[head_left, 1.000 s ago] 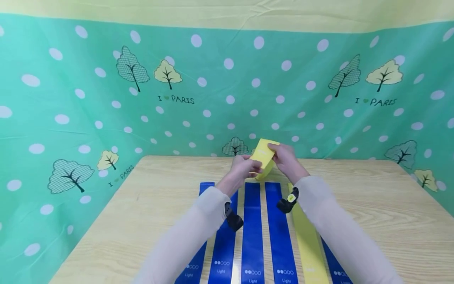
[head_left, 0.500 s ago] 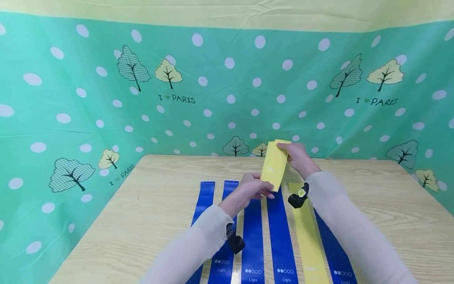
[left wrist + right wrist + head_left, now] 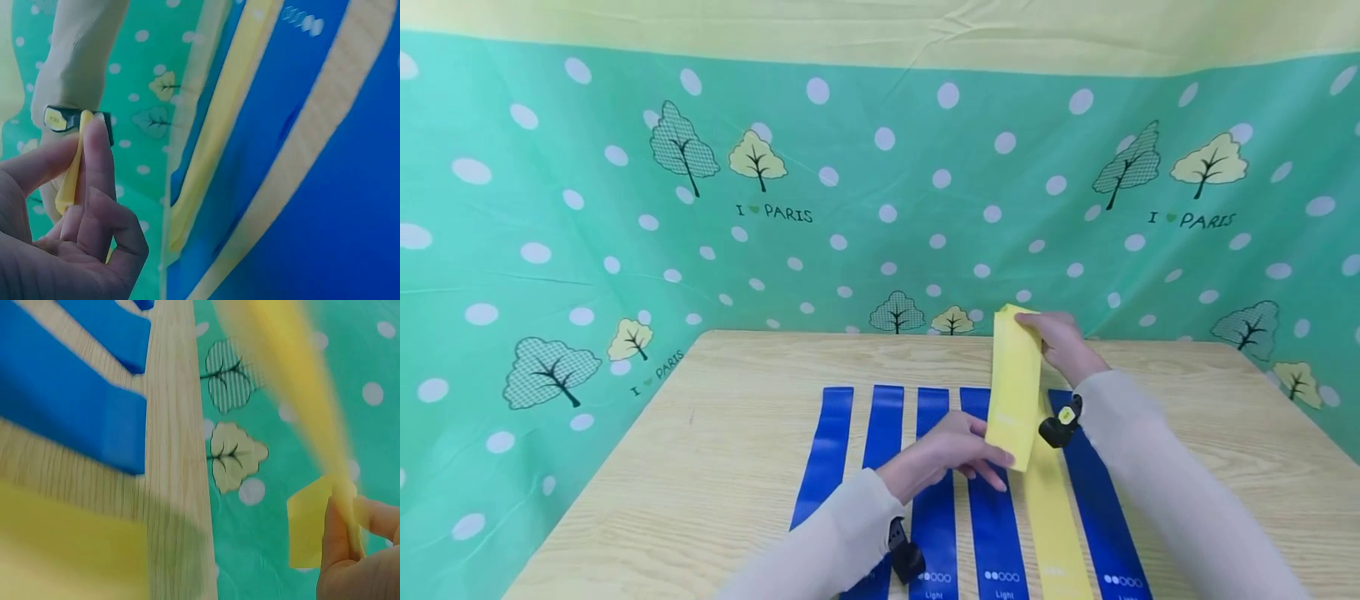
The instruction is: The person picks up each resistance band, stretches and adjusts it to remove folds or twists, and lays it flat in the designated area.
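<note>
A yellow exercise band (image 3: 1015, 375), flat and seemingly folded double at the top, hangs stretched between my two hands above the table. My left hand (image 3: 951, 446) pinches its lower, near end between thumb and fingers. In the left wrist view this yellow band (image 3: 72, 175) appears edge-on in the pinch. The upper, far end is pinched by my right hand (image 3: 1063, 340); a short flap of the band (image 3: 306, 528) sticks out past those fingers. Beneath, a second yellow band (image 3: 1056, 517) lies flat on the table, its far part covered by the held one.
Several blue bands (image 3: 934, 508) marked "Light" lie lengthwise, side by side, on the wooden table (image 3: 692, 450). One blue band (image 3: 1101, 500) is right of the flat yellow one. A green dotted cloth (image 3: 880, 192) hangs behind the table.
Both hands have moved right with the yellow band, from above the middle blue bands to over the flat yellow one. My left hand has come lower and nearer, and the held band now hangs straighter.
</note>
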The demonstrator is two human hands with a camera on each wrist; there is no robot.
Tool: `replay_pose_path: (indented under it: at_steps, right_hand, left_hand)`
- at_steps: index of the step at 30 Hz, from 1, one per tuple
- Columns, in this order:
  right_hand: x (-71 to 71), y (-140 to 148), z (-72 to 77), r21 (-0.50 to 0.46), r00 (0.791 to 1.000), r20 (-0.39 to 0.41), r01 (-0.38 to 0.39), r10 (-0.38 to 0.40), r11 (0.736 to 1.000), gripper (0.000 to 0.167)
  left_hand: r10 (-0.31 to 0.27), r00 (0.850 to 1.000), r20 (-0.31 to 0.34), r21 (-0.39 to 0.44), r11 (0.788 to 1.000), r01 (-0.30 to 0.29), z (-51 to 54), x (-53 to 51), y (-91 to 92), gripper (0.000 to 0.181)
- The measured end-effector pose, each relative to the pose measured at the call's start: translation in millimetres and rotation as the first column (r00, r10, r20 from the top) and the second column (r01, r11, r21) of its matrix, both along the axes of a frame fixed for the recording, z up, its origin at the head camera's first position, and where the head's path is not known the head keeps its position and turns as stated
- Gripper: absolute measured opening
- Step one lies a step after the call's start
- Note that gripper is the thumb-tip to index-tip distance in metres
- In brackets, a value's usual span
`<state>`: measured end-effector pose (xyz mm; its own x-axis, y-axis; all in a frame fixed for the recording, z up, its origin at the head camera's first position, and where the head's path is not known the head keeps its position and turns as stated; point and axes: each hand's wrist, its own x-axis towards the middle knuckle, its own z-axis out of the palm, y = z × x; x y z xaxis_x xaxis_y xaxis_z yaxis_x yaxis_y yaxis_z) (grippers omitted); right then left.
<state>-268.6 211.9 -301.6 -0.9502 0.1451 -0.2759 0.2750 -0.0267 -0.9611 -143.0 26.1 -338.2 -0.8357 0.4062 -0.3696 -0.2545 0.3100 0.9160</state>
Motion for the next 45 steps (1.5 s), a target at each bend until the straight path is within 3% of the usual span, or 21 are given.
replay_pose_path:
  at_steps: [6, 11, 20, 29, 35, 45]
  right_hand:
    - [4.4, 16.9, 0.4, 0.016, 1.0, 0.029, 0.011, -0.011, 1.0, 0.021]
    - [6.7, 25.8, 3.1, 0.034, 1.0, 0.016, 0.007, -0.007, 0.999, 0.026]
    - [6.3, 24.3, 7.7, 0.058, 0.998, 0.013, -0.067, 0.067, 0.996, 0.061]
    - [11.9, 39.9, 5.0, 0.187, 0.974, 0.05, -0.226, 0.22, 0.956, 0.066]
    - [10.0, 48.4, 3.3, 0.148, 0.965, 0.093, -0.256, 0.244, 0.955, 0.07]
    - [8.6, 63.9, -2.4, 0.155, 0.945, 0.132, -0.319, 0.3, 0.935, 0.073]
  left_hand:
    - [-0.066, 0.997, 0.03, -0.018, 0.998, 0.067, -6.1, 9.4, 4.8, 0.01]
    - [-0.156, 0.987, 0.024, -0.034, 0.987, 0.157, -9.3, 18.8, 7.1, 0.01]
    - [-0.223, 0.973, 0.062, -0.027, 0.974, 0.225, -12.4, 34.0, 13.4, 0.014]
    - [-0.22, 0.972, 0.082, -0.031, 0.974, 0.223, -13.9, 45.9, 17.6, 0.016]
    - [-0.251, 0.961, 0.117, 0.003, 0.968, 0.253, -18.1, 53.7, 25.2, 0.014]
    - [-0.182, 0.961, 0.208, 0.049, 0.983, 0.176, -23.4, 74.1, 52.5, 0.016]
